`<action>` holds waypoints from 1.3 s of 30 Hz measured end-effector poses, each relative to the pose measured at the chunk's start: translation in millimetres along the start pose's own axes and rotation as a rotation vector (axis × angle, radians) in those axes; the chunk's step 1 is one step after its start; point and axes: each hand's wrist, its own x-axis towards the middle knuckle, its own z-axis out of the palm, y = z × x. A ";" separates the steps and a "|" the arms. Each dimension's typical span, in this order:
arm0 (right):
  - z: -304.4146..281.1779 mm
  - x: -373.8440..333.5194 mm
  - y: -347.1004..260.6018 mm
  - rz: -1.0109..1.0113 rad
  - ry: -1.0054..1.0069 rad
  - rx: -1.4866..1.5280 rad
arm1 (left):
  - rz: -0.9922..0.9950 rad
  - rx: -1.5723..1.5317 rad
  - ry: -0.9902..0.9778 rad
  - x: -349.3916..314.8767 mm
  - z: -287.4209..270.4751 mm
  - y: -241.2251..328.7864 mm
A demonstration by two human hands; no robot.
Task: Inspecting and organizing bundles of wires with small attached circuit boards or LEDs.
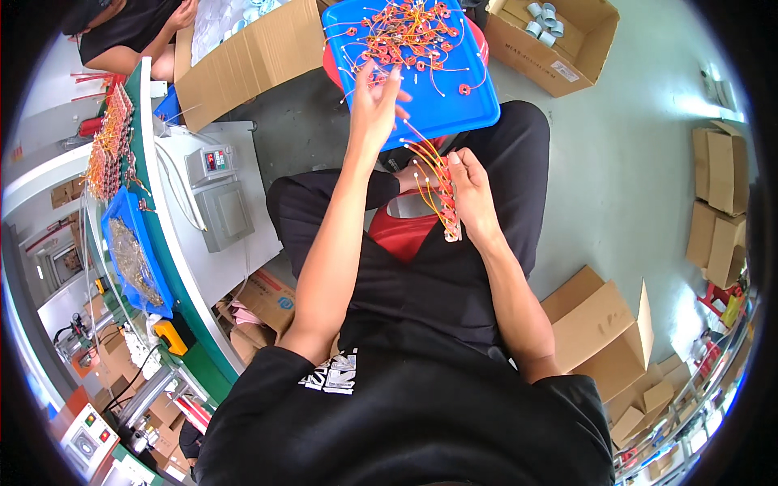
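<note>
My right hand [472,190] is closed around the upper part of a narrow strip [449,220]. Red parts sit in a row along this strip, and yellow and orange wires with pale ends fan out from it to the left. Over the near left part of a blue tray [454,113], my left hand [373,113] reaches with its fingers apart, and nothing shows clearly between them. Just beyond its fingertips lies a tangled heap of small red ring-shaped parts with wires [405,36]. One red ring part [464,89] lies apart, toward the tray's right side.
A red stool [331,65] stands under the tray. Cardboard boxes flank it: one with pale cylinders [579,53], another [259,57] at left. On the green-topped bench are wired strips [109,150] and a blue tray of small parts [164,283]. Another person [134,32] sits far left.
</note>
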 end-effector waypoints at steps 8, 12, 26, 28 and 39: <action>13.5 -4.9 -16.0 -0.109 -0.120 0.026 | -0.150 0.107 -0.059 -126.1 -7.9 -22.5; 21.7 -9.7 -18.6 0.025 -0.154 -0.139 | -0.061 0.156 -0.019 -127.4 5.0 -16.9; 22.7 -25.6 -27.0 -0.274 -0.169 -0.402 | -0.081 -0.109 -0.361 -127.0 -19.5 -14.1; 22.8 -24.7 -26.6 -0.244 -0.172 -0.338 | -0.059 -0.132 -0.332 -129.8 -15.9 -4.8; 33.1 -40.4 -34.4 -0.395 -0.161 -0.642 | 0.104 0.179 0.031 -144.3 -6.7 -0.4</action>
